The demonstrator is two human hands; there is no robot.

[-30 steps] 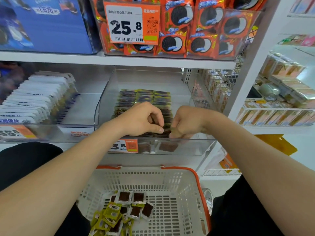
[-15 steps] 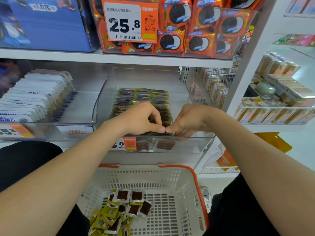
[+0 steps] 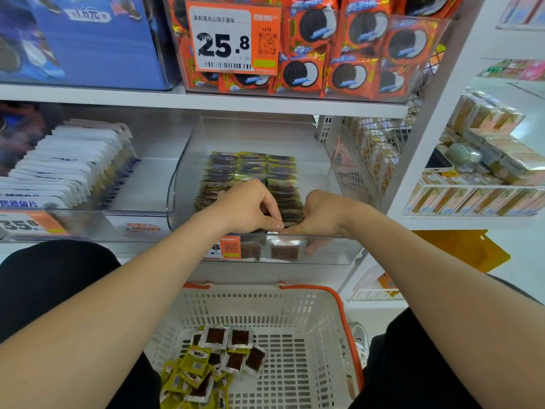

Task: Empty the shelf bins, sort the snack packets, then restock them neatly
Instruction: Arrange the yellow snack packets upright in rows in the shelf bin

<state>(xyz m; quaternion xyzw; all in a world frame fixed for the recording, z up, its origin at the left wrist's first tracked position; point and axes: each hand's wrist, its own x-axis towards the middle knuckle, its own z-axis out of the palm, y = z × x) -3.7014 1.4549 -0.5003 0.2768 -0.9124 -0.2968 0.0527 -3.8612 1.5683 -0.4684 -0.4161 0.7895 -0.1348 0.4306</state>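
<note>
A clear plastic shelf bin (image 3: 188,160) on the middle shelf holds rows of small dark snack packets (image 3: 250,169) with yellow-green edges, standing on edge. My left hand (image 3: 250,206) and my right hand (image 3: 320,214) are both inside the bin at the front end of the rows, fingers curled, thumbs almost touching. They pinch the frontmost packets, which the hands mostly hide. Two brown packets (image 3: 284,250) show through the bin's front wall. Below, a white basket (image 3: 309,317) with orange rim holds a loose pile of yellow and brown packets (image 3: 215,364).
An orange price tag (image 3: 233,39) hangs before orange biscuit packs (image 3: 354,48) on the upper shelf. A bin of white packets (image 3: 67,163) stands at the left. A wire rack (image 3: 371,149) and another shelf of boxed goods (image 3: 486,160) are at the right.
Both hands have drawn together at the front of the packet rows until the thumbs nearly meet, and have sunk slightly lower behind the bin's front wall.
</note>
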